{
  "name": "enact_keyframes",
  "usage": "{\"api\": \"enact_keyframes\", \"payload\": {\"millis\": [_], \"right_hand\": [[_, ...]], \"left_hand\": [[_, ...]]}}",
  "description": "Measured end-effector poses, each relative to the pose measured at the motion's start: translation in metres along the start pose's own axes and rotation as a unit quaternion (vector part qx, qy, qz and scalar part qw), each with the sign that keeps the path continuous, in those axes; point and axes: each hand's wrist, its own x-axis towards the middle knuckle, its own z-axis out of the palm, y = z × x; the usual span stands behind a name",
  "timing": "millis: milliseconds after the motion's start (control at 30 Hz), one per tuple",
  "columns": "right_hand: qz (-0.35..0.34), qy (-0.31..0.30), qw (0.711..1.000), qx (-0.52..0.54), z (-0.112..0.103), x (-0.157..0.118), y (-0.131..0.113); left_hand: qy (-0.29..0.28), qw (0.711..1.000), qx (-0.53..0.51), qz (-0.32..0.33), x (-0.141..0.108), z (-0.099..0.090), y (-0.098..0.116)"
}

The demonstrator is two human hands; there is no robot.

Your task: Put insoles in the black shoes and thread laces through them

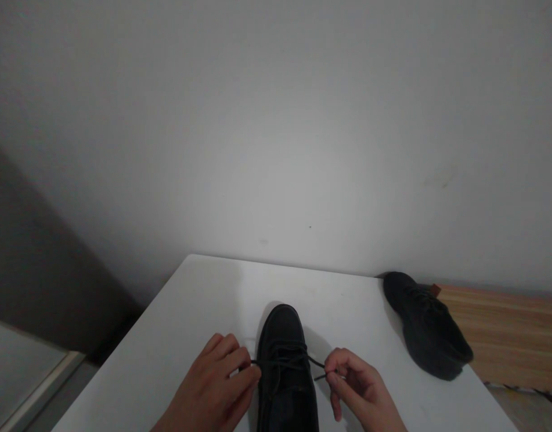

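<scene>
A black lace-up shoe lies on the white table, its toe pointing away from me and its heel cut off by the lower edge of the view. To its left, my left hand pinches one end of the black shoelace between thumb and forefinger. On the other side, my right hand pinches the lace too, with a short loose bit sticking out toward the shoe. Both lace ends stretch sideways from the eyelets.
A second black shoe stands at the table's right edge. Beyond that edge is a wood-grain board. A pale wall rises directly behind the table. A light-coloured panel is at the lower left.
</scene>
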Motion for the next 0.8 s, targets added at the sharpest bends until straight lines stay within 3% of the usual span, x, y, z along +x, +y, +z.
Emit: {"api": "enact_keyframes", "payload": {"millis": [367, 633, 800], "right_hand": [[-0.015, 0.013, 1.000, 0.004, 0.000, -0.002, 0.014], [-0.007, 0.035, 0.999, 0.029, 0.013, -0.005, 0.007], [-0.052, 0.042, 0.997, -0.049, 0.017, -0.006, 0.007]], "left_hand": [[0.002, 1.000, -0.003, 0.015, 0.010, -0.003, 0.006], [0.039, 0.999, -0.020, 0.007, 0.007, 0.014, 0.010], [0.037, 0.998, -0.019, -0.037, 0.003, 0.017, 0.015]]}}
